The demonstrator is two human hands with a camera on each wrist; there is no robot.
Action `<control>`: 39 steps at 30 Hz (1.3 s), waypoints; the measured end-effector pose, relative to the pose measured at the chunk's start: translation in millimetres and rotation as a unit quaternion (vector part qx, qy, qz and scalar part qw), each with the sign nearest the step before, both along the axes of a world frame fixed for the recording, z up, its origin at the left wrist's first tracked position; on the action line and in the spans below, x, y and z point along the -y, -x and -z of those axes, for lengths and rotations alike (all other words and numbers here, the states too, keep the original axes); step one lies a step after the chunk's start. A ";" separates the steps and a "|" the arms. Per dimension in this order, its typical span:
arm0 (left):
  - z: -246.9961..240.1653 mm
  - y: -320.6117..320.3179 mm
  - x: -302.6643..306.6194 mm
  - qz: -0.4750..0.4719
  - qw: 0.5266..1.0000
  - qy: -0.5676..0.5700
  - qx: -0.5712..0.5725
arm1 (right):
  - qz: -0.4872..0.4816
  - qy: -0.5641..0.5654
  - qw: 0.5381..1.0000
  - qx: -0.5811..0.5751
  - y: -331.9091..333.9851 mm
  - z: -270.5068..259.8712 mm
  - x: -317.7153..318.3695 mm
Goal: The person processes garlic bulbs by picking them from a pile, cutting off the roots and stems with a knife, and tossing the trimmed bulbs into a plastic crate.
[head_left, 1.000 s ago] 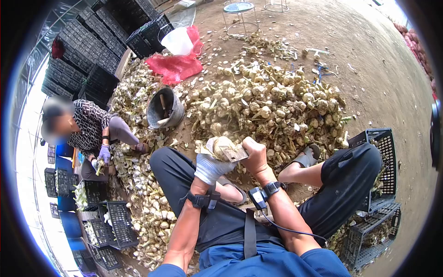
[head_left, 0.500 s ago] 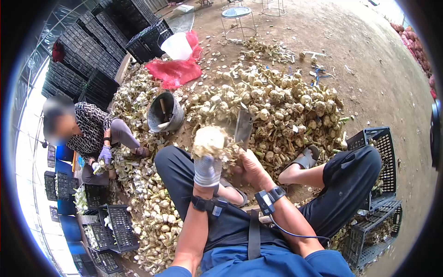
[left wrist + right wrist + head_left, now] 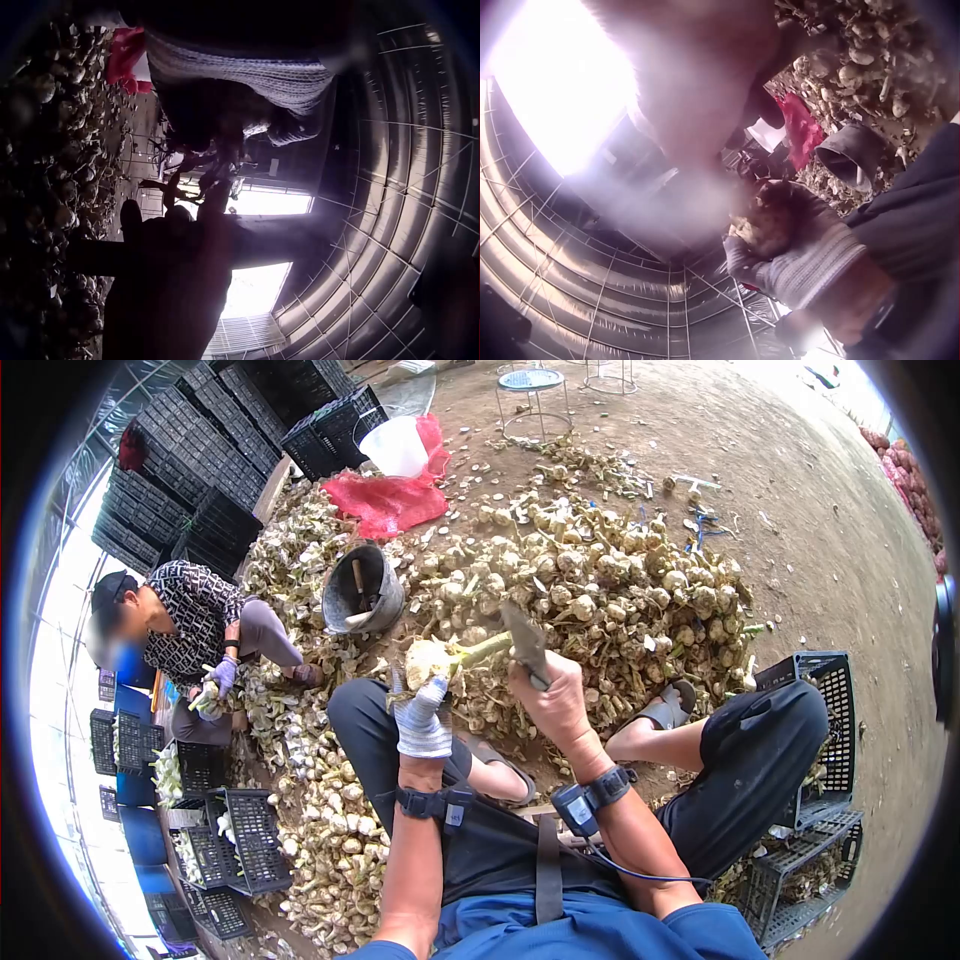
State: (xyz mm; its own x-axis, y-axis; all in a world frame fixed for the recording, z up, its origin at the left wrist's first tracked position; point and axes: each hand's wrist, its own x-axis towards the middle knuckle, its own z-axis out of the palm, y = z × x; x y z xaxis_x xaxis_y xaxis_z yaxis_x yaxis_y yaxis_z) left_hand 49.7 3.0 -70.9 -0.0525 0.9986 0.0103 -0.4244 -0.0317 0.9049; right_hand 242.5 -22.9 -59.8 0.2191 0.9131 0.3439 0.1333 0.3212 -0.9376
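Note:
A garlic bulb [image 3: 428, 660] with a pale green stem [image 3: 487, 650] sits in my left hand [image 3: 424, 722], which wears a striped knit glove and grips the bulb. The stem points right, toward the blade. My bare right hand [image 3: 553, 700] holds a short, broad-bladed knife [image 3: 522, 632] by its handle, blade tilted up and away from me. In the right wrist view the bulb [image 3: 765, 225] appears within the gloved fingers. The left wrist view is dark, with the knife blade [image 3: 277, 236] jutting from the right hand's silhouette below the glove.
A large garlic heap [image 3: 620, 580] lies ahead, and more bulbs [image 3: 335, 830] lie left of my leg. A dark bucket [image 3: 362, 590] with tools stands front left. Black crates [image 3: 815, 730] are at my right. Another person [image 3: 200, 620] sits at left, handling garlic.
The knife was against the bulb, then upright beside it; now it tilts toward the stem. The bulb has turned, its stem now showing to the right. My hands are farther apart.

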 end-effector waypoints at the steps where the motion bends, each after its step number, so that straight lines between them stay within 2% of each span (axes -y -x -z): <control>1: -3.3 -5.1 1.1 -0.005 1.000 0.014 0.008 | 0.012 -0.032 0.999 0.036 4.0 1.4 -1.6; 2: -7.9 -10.0 7.6 0.006 1.000 0.027 0.014 | 0.020 -0.055 0.998 0.032 8.7 2.2 -3.1; 5: -6.5 -19.5 15.9 0.033 0.994 0.059 0.080 | 0.020 0.000 1.000 0.017 11.9 28.1 -2.6; 6: 5.9 -18.8 12.0 0.036 0.994 0.071 0.078 | 0.033 0.047 0.996 0.064 14.6 54.4 -1.9; 7: 5.2 -19.5 13.2 0.101 0.972 0.083 0.198 | 0.040 0.058 0.987 0.145 15.5 93.2 1.7; 8: -2.4 -23.0 12.9 0.096 0.979 0.051 0.174 | 0.059 0.123 0.959 0.249 17.6 146.0 11.4; 9: -14.9 -24.3 15.0 0.086 0.985 0.020 0.150 | 0.052 0.218 0.951 0.215 17.4 162.8 26.3; 10: -31.2 -21.8 14.6 0.072 0.973 0.031 0.219 | 0.067 0.279 0.938 0.195 12.3 158.2 28.5; 11: -34.8 -6.1 8.3 0.028 0.950 0.042 0.309 | 0.079 0.343 0.920 0.174 8.9 155.5 33.7; 12: -52.0 6.6 8.3 0.041 0.915 -0.034 0.399 | 0.112 0.289 0.932 0.185 1.5 168.7 27.9; 13: -54.5 35.7 0.1 0.103 0.846 -0.076 0.517 | 0.133 0.285 0.919 0.237 -12.0 169.0 16.5; 14: -70.5 55.0 1.0 0.073 0.838 -0.153 0.518 | 0.182 0.247 0.909 0.283 -24.8 160.5 0.9; 15: -77.0 78.9 3.3 0.045 0.816 -0.170 0.551 | 0.225 0.215 0.900 0.306 -39.5 161.1 -18.2; 16: -80.8 98.8 3.3 0.016 0.863 -0.219 0.455 | 0.239 0.202 0.893 0.325 -55.3 158.3 -35.4; 17: -75.6 115.9 6.9 0.033 0.888 -0.211 0.408 | 0.292 0.254 0.883 0.265 -65.9 148.5 -55.4; 18: -79.0 111.1 4.5 0.026 0.911 -0.202 0.358 | 0.261 0.251 0.872 0.330 -81.5 137.3 -72.1; 19: -84.1 102.3 2.9 0.018 0.932 -0.191 0.307 | 0.258 0.284 0.862 0.333 -95.3 146.8 -90.7; 20: -81.9 88.7 0.3 0.069 0.939 -0.193 0.275 | 0.246 0.313 0.843 0.362 -103.9 138.0 -104.9; 21: -85.2 66.8 1.5 0.012 0.963 -0.141 0.230 | 0.233 0.341 0.823 0.391 -109.5 129.0 -118.2; 23: -75.0 32.8 -6.2 0.021 0.977 -0.119 0.178 | 0.202 0.361 0.798 0.438 -117.4 135.1 -139.8; 25: -64.0 12.7 -9.8 0.069 0.977 -0.073 0.188 | 0.190 0.332 0.800 0.462 -120.4 148.3 -154.3; 27: -42.0 10.9 -16.3 0.102 0.964 -0.038 0.242 | 0.181 0.308 0.794 0.492 -122.8 164.5 -161.7; 28: -31.1 12.1 -16.7 0.098 0.963 -0.010 0.249 | 0.170 0.337 0.777 0.503 -122.8 172.8 -167.2; 32: -18.8 11.1 -23.0 0.120 0.961 0.027 0.249 | 0.177 0.330 0.785 0.494 -119.5 173.8 -163.4; 35: -12.7 3.5 -28.7 0.090 0.994 0.017 0.066 | 0.190 0.348 0.803 0.444 -105.0 147.1 -145.0; 36: -18.3 -11.6 -27.9 0.062 0.995 -0.007 -0.076 | 0.212 0.334 0.812 0.429 -95.9 143.4 -137.4; 37: -9.3 -26.0 -28.2 0.018 0.991 0.000 -0.135 | 0.177 0.373 0.827 0.382 -86.0 129.7 -129.3; 38: -9.5 -32.1 -27.9 0.034 0.951 -0.077 -0.298 | 0.180 0.345 0.847 0.362 -71.8 109.4 -116.1; 39: -10.9 -35.8 -27.3 0.046 0.878 -0.150 -0.453 | 0.182 0.314 0.867 0.342 -58.2 89.9 -101.1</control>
